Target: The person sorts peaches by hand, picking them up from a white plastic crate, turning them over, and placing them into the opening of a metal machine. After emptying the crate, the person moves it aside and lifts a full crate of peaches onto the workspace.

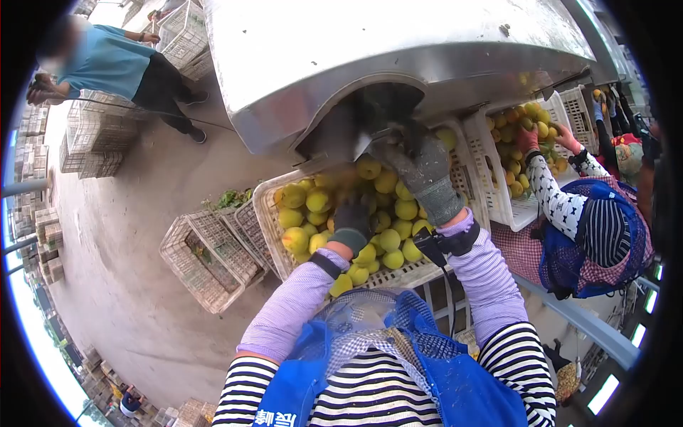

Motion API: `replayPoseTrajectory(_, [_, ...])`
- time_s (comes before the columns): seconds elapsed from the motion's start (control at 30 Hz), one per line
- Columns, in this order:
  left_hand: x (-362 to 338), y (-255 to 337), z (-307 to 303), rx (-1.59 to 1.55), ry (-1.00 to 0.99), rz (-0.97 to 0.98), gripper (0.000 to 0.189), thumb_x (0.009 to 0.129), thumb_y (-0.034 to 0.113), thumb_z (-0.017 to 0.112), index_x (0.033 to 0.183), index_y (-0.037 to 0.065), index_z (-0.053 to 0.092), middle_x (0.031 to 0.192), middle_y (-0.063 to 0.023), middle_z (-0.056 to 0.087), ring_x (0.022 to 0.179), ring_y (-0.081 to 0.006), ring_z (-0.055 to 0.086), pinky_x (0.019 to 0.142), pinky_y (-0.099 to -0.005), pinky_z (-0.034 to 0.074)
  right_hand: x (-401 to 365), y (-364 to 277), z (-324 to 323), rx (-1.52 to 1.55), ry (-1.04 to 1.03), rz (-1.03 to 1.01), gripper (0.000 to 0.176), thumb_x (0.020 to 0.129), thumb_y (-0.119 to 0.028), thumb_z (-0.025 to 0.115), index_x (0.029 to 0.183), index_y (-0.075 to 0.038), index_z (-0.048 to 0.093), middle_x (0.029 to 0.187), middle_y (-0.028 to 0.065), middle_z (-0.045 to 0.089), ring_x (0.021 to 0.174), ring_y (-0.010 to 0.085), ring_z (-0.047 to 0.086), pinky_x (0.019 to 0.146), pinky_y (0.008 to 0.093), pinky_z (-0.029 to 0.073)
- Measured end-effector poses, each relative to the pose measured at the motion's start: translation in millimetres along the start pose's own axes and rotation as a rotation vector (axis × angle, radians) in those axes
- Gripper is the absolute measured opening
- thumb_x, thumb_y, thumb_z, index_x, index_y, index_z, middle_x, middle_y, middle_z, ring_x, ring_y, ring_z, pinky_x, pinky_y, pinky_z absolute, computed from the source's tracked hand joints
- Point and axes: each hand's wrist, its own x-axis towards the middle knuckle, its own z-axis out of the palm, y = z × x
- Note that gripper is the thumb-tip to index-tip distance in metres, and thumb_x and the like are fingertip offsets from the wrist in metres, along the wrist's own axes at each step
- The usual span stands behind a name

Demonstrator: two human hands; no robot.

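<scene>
A white plastic crate (265, 213) full of yellow-green round fruit (390, 240) stands in front of me, below a metal machine (427, 53) with a dark opening. My left hand (352, 217), in a dark glove, reaches down among the fruit in the middle of the crate; its fingers are blurred and partly hidden. Over the crate's right back part, near the opening's lower edge, is my right hand (421, 167) in a grey, dusty glove. Its fingertips are in shadow, and whether they hold anything is not visible.
To the right, a co-worker in pink gloves handles fruit in another white crate (501, 203). Empty crates (206, 260) stand on the floor at the left. A person in a blue shirt (117, 60) stands at the upper left near stacked crates (99, 142). A metal rail (583, 320) runs at the lower right.
</scene>
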Motion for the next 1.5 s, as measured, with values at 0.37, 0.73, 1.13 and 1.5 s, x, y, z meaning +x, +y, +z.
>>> replayPoseTrajectory(0.37, [-16, -55, 46, -0.794, -0.264, 0.054, 0.031, 0.098, 0.021, 0.054, 0.124, 0.005, 0.061, 0.131, -0.0208, 0.058, 0.118, -0.0358, 0.058, 0.097, -0.0420, 0.049, -40, 113, 137, -0.278, -0.033, 0.068, 0.054, 0.083, -0.023, 0.075, 0.129, -0.007, 0.053, 0.111, 0.0170, 0.065, 0.093, 0.0359, 0.065, 0.082, 0.0479, 0.052])
replayPoseTrajectory(0.73, [-56, 15, -108, -1.080, 0.241, -0.019, 0.041, 0.103, 0.015, 0.053, 0.139, -0.004, 0.052, 0.137, -0.0148, 0.060, 0.123, -0.0205, 0.057, 0.107, -0.0312, 0.044, -86, -18, 15, 0.271, -0.083, -0.021, 0.076, 0.067, -0.030, 0.088, 0.131, -0.005, 0.055, 0.115, 0.0180, 0.061, 0.099, 0.0366, 0.064, 0.084, 0.0429, 0.055])
replayPoseTrajectory(1.13, [-44, 6, -144, -1.966, 0.194, -0.157, 0.051, 0.105, 0.025, 0.043, 0.147, -0.003, 0.041, 0.144, -0.0172, 0.049, 0.133, -0.0273, 0.048, 0.115, -0.0401, 0.038, 73, -24, 55, -0.198, -0.025, -0.121, 0.068, 0.068, -0.049, 0.085, 0.120, -0.010, 0.066, 0.101, 0.0113, 0.067, 0.080, 0.0319, 0.068, 0.071, 0.0407, 0.055])
replayPoseTrajectory(1.5, [7, 35, -160, -2.353, 0.055, -0.219, 0.055, 0.106, 0.041, 0.046, 0.145, 0.002, 0.043, 0.141, -0.0147, 0.052, 0.127, -0.0291, 0.053, 0.109, -0.0454, 0.045, 5, -61, 10, -0.239, -0.084, -0.165, 0.072, 0.070, -0.058, 0.081, 0.122, -0.010, 0.064, 0.111, 0.0135, 0.066, 0.094, 0.0316, 0.067, 0.076, 0.0442, 0.055])
